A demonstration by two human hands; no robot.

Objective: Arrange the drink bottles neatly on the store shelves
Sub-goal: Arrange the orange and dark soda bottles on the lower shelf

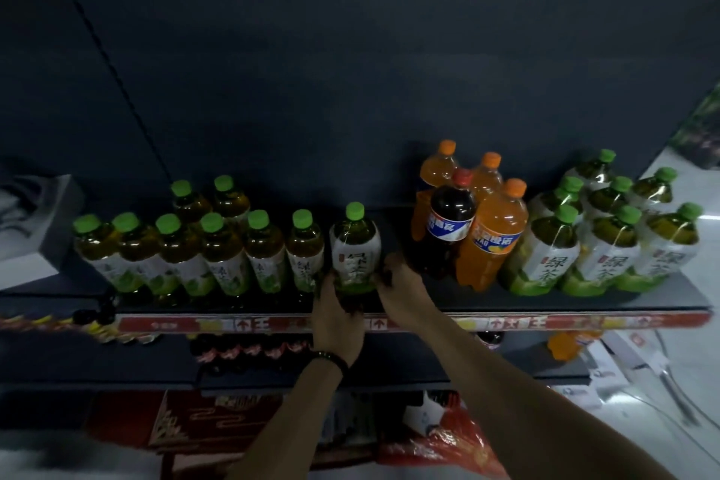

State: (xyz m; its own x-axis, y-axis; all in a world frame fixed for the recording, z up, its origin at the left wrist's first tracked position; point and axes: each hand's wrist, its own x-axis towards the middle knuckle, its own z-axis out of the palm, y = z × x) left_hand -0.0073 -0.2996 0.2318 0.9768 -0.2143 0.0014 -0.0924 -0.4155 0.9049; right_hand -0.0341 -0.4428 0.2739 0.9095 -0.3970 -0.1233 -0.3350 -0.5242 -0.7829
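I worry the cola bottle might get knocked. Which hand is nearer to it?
Right. The right hand lies just left of the cola bottle, holding the green tea bottle; the left hand holds that bottle's other side, farther away.

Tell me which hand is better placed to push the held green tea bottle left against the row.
Probably the right hand: it holds the green tea bottle on its far side from the row, while the left hand sits between them.
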